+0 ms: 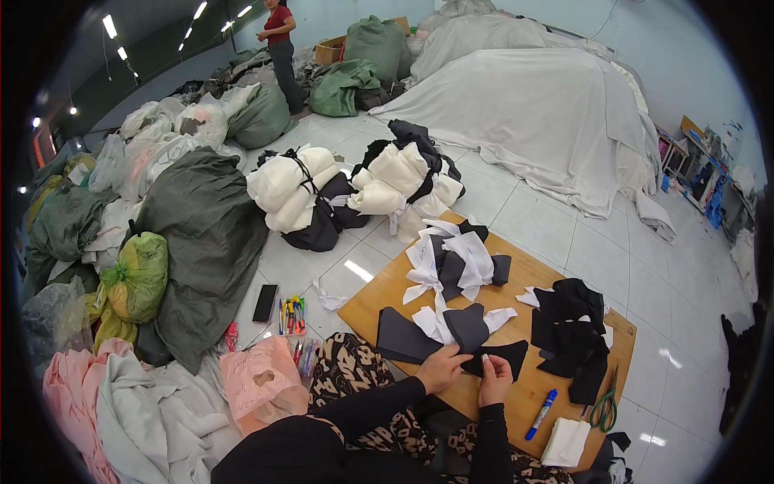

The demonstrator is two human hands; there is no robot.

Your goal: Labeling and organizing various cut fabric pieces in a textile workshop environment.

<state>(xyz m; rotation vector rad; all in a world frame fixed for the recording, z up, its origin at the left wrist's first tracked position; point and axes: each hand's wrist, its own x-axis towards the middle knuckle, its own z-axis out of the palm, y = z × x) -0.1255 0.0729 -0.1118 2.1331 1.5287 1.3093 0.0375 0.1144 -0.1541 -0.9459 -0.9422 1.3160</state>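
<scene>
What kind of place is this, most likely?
Probably a textile workshop: black cut fabric pieces and green-handled scissors lie on a light-brown wooden board, and tied bundles of cream and black cloth rest on the white tiled floor.

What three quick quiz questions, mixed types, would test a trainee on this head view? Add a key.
1. Multiple choice. What lies just left of the folded white piece on the wooden board?
A) A pink plastic bag
B) A blue marker
C) A cardboard box
2. True or false: the black phone lies on the tiled floor.
3. Short answer. With the left hand and the right hand both at the black cloth, which is nearer the green-handled scissors?

Key: 1. B; 2. True; 3. The right hand.
</scene>
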